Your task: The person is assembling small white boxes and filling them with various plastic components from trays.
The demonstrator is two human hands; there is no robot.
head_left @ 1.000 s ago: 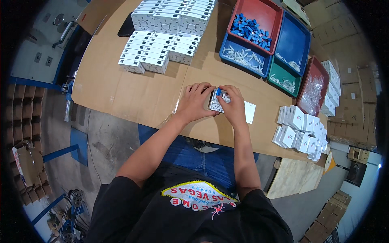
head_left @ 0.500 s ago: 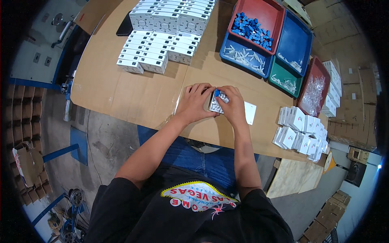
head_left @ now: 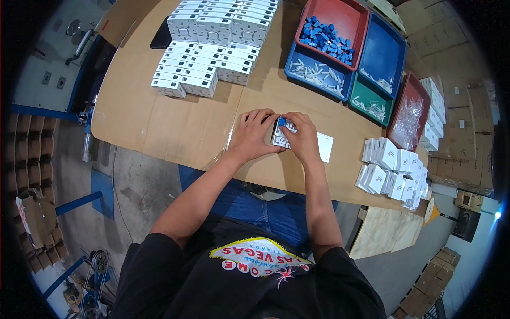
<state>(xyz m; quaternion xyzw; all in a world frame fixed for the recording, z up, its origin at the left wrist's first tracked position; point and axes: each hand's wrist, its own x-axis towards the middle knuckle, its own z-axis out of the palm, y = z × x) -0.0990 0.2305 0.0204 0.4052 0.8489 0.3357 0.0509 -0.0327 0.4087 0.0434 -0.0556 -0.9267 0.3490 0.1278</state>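
A small open box (head_left: 279,139) packed with white pieces sits on the cardboard-covered tabletop, between my two hands. My left hand (head_left: 254,134) is closed around its left side, with the thumb along the near edge and the fingers at the far corner. At the box's far end shows a small blue piece (head_left: 282,122). My right hand (head_left: 302,136) is closed at that end, thumb and fingertips pinching at the blue piece; the fingers partly hide the contact. Just right of my right hand lies a flat white card or lid (head_left: 325,147).
White boxes (head_left: 204,69) stand stacked at the far left, beside a dark flat object (head_left: 161,37). Far right are a red tray (head_left: 340,13) of blue pieces, blue trays (head_left: 382,48) and a green tray (head_left: 366,87) with white pieces. Small white boxes (head_left: 390,167) crowd the right edge.
The whole view has shifted slightly. My hands keep nearly the same grip on the box, with the right fingers still at the blue piece.
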